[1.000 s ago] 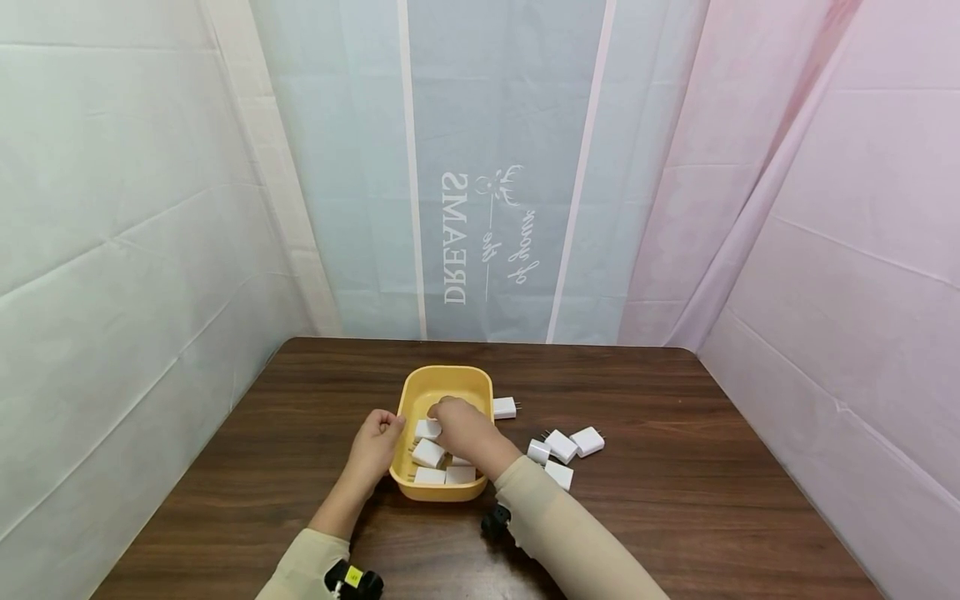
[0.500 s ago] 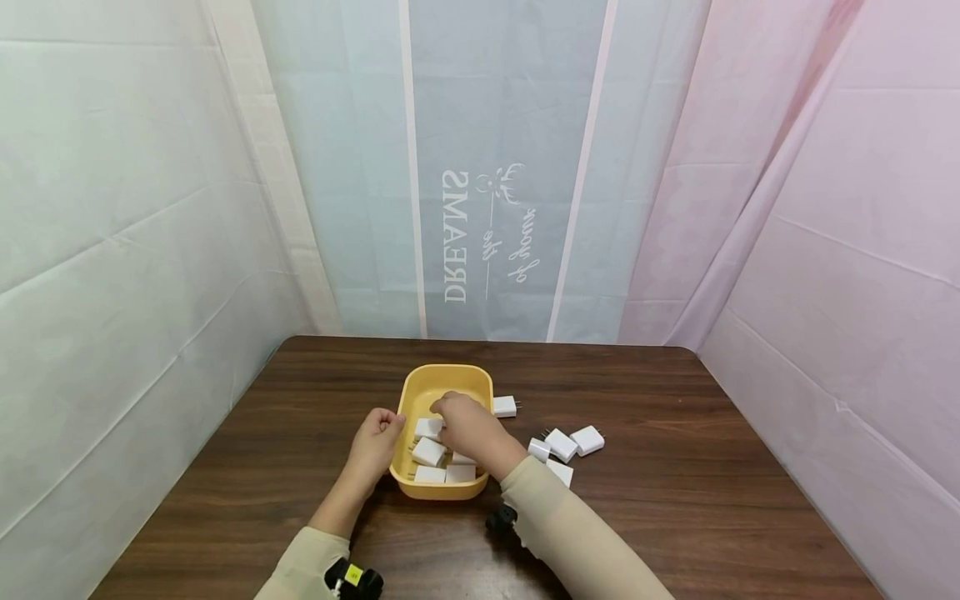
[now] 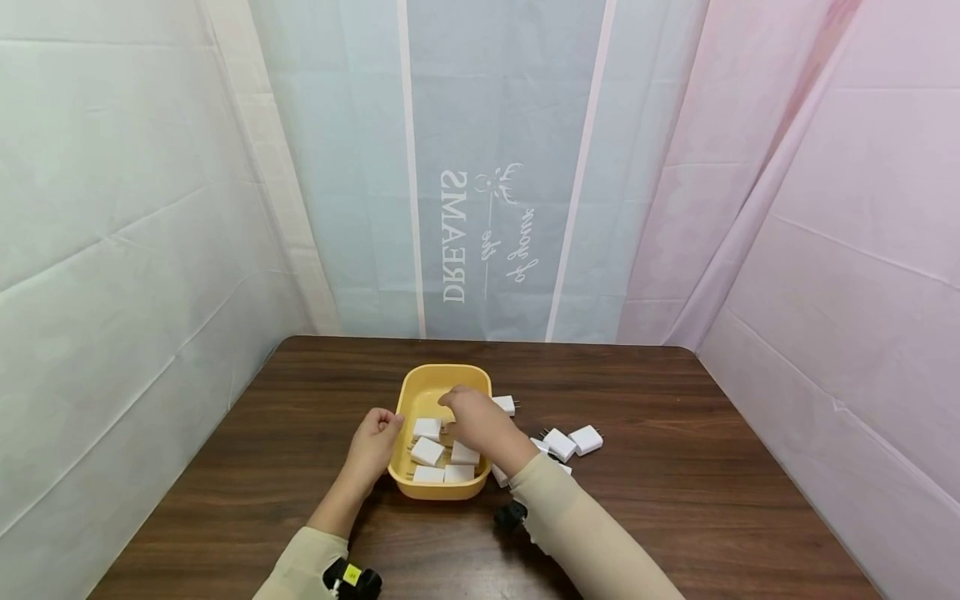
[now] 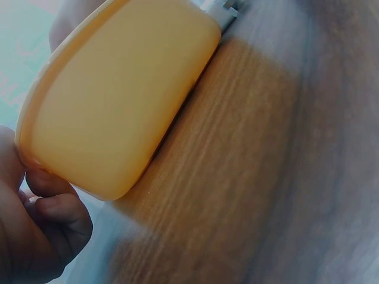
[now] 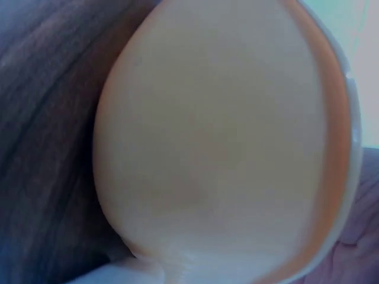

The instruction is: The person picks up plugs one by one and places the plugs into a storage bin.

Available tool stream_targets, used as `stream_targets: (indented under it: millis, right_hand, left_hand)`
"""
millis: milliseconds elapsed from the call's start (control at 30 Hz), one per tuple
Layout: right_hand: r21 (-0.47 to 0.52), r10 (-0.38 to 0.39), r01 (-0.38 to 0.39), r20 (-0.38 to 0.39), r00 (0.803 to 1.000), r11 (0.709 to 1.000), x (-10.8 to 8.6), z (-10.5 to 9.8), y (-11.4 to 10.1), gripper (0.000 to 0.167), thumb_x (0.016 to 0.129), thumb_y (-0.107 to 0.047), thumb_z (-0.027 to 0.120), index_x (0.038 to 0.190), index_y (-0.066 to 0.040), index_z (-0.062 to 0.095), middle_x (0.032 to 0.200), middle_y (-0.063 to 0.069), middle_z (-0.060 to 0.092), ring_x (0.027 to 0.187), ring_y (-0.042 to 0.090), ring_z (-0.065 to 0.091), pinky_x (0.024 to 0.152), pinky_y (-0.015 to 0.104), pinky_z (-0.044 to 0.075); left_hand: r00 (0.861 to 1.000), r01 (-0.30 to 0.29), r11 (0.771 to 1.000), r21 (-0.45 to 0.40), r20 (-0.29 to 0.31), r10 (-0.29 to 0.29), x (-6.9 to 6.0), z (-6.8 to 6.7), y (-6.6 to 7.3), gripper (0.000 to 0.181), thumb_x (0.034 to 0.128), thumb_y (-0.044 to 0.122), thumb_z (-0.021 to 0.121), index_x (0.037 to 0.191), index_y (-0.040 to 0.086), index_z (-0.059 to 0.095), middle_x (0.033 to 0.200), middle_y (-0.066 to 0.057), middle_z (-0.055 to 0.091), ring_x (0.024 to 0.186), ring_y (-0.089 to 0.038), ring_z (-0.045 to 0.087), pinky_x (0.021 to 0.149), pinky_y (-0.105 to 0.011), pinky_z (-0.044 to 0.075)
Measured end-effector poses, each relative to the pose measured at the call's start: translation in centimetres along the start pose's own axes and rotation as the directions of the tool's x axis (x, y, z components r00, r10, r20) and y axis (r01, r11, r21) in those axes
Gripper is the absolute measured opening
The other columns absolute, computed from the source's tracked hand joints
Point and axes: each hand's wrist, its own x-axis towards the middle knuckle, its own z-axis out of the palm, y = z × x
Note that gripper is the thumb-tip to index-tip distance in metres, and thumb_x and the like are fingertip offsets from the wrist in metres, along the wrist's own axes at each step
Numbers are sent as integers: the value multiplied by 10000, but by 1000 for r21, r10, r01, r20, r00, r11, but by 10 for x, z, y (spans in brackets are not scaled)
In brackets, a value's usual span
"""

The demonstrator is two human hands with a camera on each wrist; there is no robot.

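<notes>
The head view looks forward and down from above, spanning the counter (image 3: 675, 483) and, across the frame's top, the printed curtain (image 3: 510, 100). Both wrist views sit low, close and tilted, facing the yellow tub (image 4: 118, 100) from outside. All three share the tub, lower centre in the head view.

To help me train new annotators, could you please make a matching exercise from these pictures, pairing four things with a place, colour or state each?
Things:
1. Left hand
2. Container
3. Right hand
4. Adapters

Descriptions:
A. White
B. Extends over the container's right rim
C. Yellow
D. Grips the container's left rim

Right pairs: 1-D, 2-C, 3-B, 4-A
</notes>
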Motion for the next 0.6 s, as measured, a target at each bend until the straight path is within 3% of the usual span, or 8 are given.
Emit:
stream_targets:
  millis: [600]
  right_hand:
    - [28,42,-41,-56,998,999,-9,-22,17,403,947,-99,737,1341,-78,656,1326,106,638,1185,268,654,952,403,566]
  left_hand:
    - [1000,2,1000,13,-3,-2,-1,-1,4,245,1082,254,533,1114,11,521,829,-129,569,632,-174,568,497,-271,488]
